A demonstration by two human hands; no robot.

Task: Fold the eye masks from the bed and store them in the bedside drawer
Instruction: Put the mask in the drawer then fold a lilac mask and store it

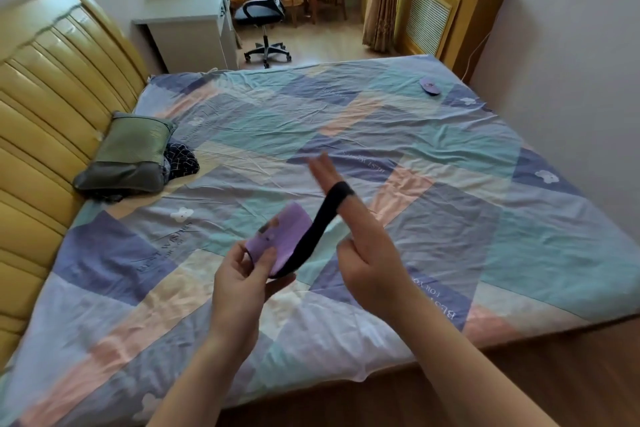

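While the left hand (242,274) pinches a folded purple eye mask (282,236) above the bed (450,218), the right hand (363,246), fingers extended, stretches its black strap (325,215). A second mask (429,86) lies unfolded at the far corner; no drawer is visible, so storing remains. The sheet reads "BEST WISHES FOR YOU", partly legible.

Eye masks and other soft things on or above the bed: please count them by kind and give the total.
Purple eye masks: 2, one held in the left hand with its black strap looped over a finger of the right hand, one lying at the far corner
Green pillow: 1
Dark checked cloth: 1
Total: 4
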